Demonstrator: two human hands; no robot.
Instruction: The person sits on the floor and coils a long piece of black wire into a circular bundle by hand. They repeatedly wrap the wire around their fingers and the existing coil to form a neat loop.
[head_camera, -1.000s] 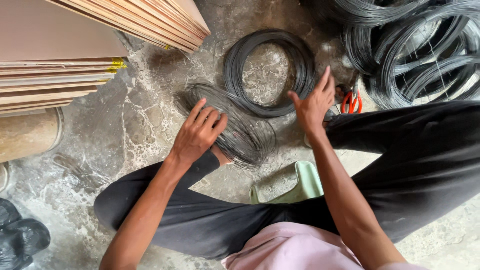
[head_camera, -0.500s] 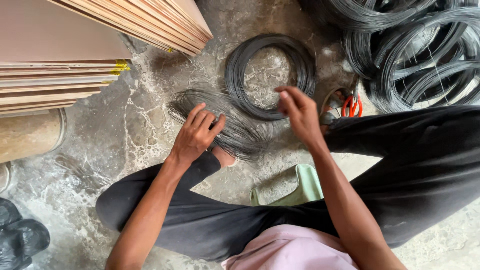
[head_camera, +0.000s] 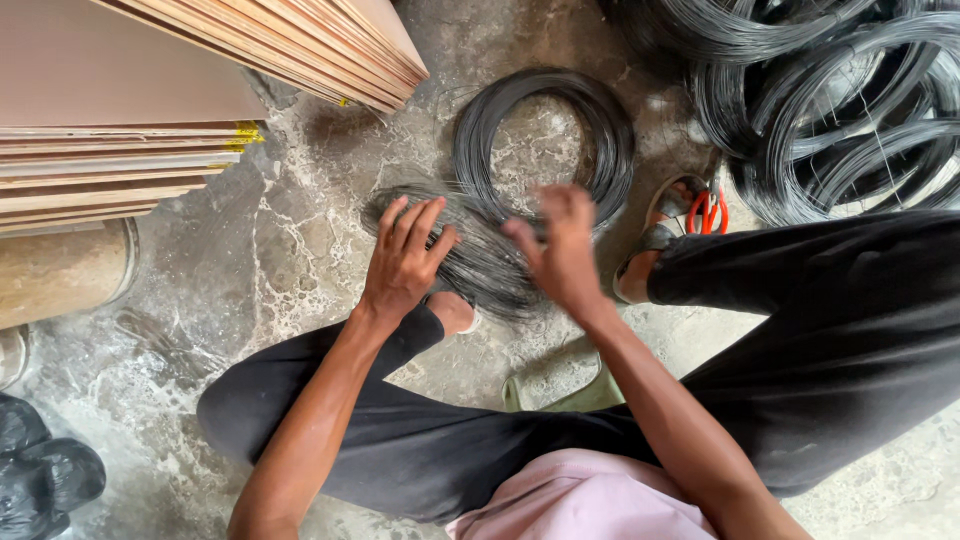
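1. Right hand (head_camera: 560, 245) is now low, over the right end of the bundle of cut wire (head_camera: 470, 255). One second ago it was raised with fingers spread, further right, near the red-strapped sandal (head_camera: 690, 215). It has travelled left and down. It is motion-blurred, and I cannot tell whether it grips any wire; the fingers look half curled.
2. Left hand (head_camera: 405, 262) is nearly unchanged: palm down, fingers splayed and pressing flat on the left part of the bundle. It pins the strands and does not close round them.
3. The bundle lies on the stained concrete floor (head_camera: 250, 260), between the person's two feet, just near of the round wire coil (head_camera: 545, 135) and touching or overlapping its near edge. Position is the same across the three frames.
4. Judgement: both hands now converge on the bundle, so the work reads as gathering or straightening the strands, with the left as anchor.
5. Surroundings: stacked plywood sheets (head_camera: 120, 120) far left; large wire coils (head_camera: 830, 110) far right; pale green stool (head_camera: 580, 395) under the person.
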